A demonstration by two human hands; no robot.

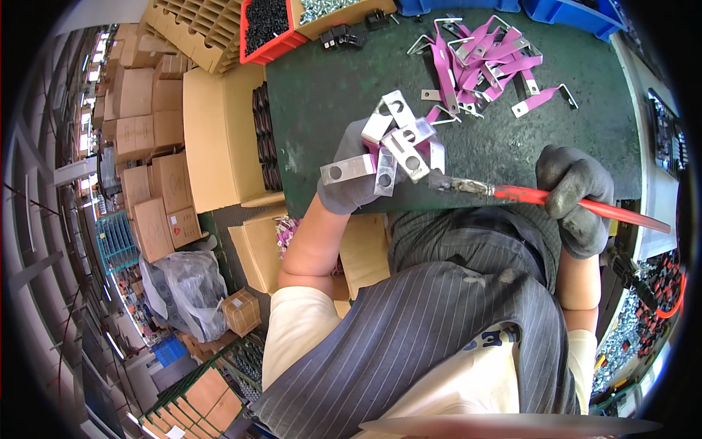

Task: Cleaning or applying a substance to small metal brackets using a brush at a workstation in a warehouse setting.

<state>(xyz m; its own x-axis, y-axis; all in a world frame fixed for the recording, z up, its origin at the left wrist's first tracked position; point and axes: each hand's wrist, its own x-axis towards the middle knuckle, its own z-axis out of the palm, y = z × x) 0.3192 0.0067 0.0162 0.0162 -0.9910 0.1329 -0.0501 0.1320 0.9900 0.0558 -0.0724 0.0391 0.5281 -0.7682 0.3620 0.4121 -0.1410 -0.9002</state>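
Note:
Both my hands wear dark grey gloves. My left hand (345, 196) is closed around a bunch of busbars (406, 154), flat metal strips with bare silver ends, round holes and pink coating lower down. Their silver ends fan out at different angles above the fingers. In my closed right hand (576, 192) is a brush with a long red handle (528, 194). Its dark, dirty tip points left and lies right by the bunch's nearest silver end; whether they touch I cannot tell. Farther back, a loose pile of bent pink-coated busbars (482, 62) lies on the green tabletop (329, 95).
A red bin of black parts (267, 29) and a box of silver screws (325, 7) stand at the back left. Blue bins (574, 16) line the back right. An open carton (219, 139) adjoins the table's left edge. Another carton with pink parts (256, 252) sits below it.

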